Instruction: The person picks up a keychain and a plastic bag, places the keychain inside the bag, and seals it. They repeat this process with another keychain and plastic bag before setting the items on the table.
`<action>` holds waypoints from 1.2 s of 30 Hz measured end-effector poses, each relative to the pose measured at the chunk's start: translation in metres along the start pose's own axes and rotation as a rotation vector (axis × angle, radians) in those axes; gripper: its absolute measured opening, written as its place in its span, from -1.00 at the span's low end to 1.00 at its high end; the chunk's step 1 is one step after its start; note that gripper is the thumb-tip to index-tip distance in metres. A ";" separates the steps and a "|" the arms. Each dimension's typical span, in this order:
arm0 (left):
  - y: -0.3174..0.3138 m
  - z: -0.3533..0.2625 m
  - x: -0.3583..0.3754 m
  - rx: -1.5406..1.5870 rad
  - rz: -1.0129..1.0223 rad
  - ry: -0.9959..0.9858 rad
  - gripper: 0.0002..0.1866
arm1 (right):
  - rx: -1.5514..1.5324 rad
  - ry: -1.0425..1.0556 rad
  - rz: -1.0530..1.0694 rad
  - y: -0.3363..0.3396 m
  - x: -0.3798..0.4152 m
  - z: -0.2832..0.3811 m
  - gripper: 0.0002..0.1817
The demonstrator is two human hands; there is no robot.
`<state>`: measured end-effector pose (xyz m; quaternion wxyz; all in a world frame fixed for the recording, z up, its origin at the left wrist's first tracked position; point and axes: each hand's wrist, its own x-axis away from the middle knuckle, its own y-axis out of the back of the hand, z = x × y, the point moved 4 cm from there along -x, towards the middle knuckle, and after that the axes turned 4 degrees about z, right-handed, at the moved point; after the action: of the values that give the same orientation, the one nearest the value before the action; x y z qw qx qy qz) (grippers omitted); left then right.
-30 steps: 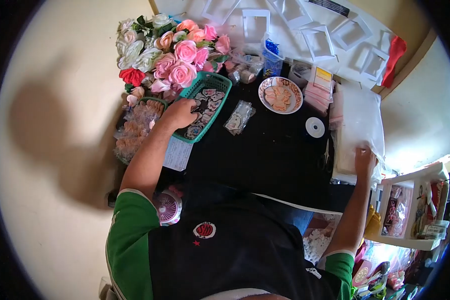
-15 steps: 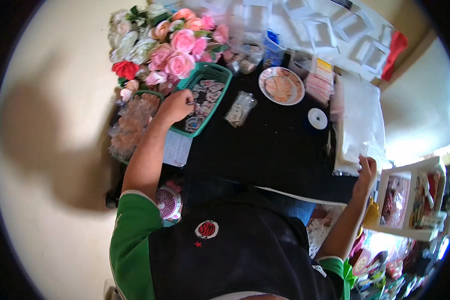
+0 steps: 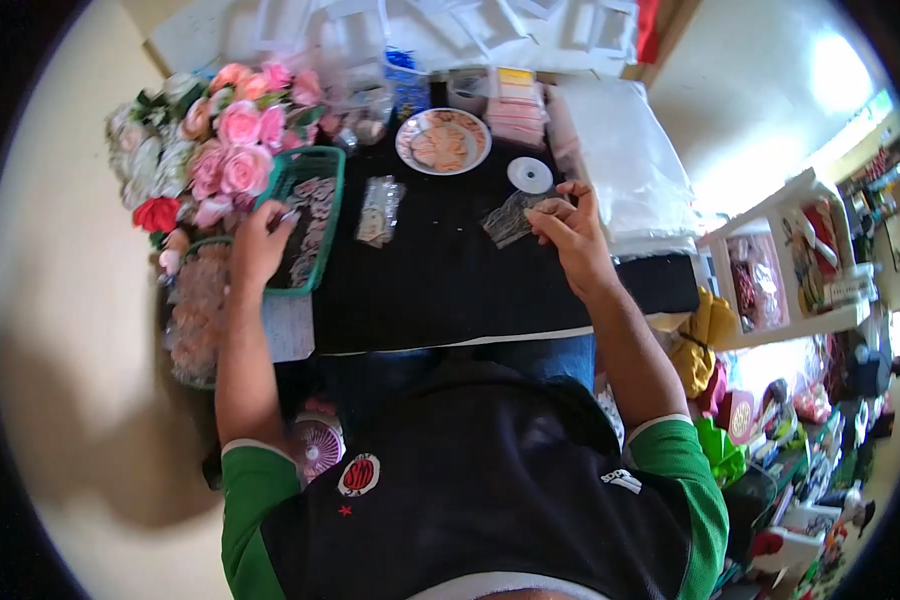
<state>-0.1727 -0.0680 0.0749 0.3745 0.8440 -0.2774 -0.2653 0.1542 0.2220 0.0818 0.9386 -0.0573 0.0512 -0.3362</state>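
Right hand now pinches a clear plastic bag, pulled off the white stack it touched a second ago; bag sits over the black table. Left hand has moved little: fingertips closed on a small piece at the green basket rim. So bag plus piece both in hand. Fabric roses beyond the basket, plate ahead, cluttered shelf right.

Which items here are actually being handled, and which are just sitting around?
In hand:
- left hand reaching into the green basket of small pieces
- right hand holding a clear bag

Lying about:
- fabric roses
- plate
- tape roll
- packet
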 end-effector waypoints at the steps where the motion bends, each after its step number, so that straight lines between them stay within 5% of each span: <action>1: -0.001 -0.004 0.003 0.031 -0.113 -0.066 -0.82 | -0.012 -0.008 0.058 -0.011 -0.006 -0.009 -0.45; 5: -0.010 0.004 0.013 0.371 -0.311 -0.002 -0.79 | 0.010 -0.151 0.239 -0.063 -0.021 -0.036 -0.44; 6: -0.013 -0.008 0.021 0.723 -0.253 0.280 -0.79 | 0.040 -0.244 0.275 -0.073 -0.021 -0.042 -0.44; 8: -0.029 -0.010 0.026 1.188 -0.098 0.306 -0.79 | 0.100 -0.266 0.328 -0.083 -0.022 -0.051 -0.55; 10: -0.038 -0.043 0.037 1.337 -0.024 0.337 -0.77 | 0.217 -0.246 0.539 -0.098 -0.021 -0.055 -0.79; 21: -0.124 -0.114 0.044 1.117 0.451 0.317 -0.73 | 0.415 -0.249 0.373 -0.076 -0.022 -0.049 -0.68; 28: -0.153 -0.125 0.026 0.878 0.487 0.162 -0.61 | 0.408 -0.182 0.299 -0.049 -0.037 -0.077 -0.68; 36: -0.156 -0.114 0.029 1.051 0.506 0.078 -0.57 | 0.254 -0.136 0.403 -0.055 -0.030 -0.088 -0.76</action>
<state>-0.0354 0.0566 0.0125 -0.0326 0.8332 -0.5508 0.0369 0.0854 0.1926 0.0044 0.9877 0.0501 -0.0442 -0.1414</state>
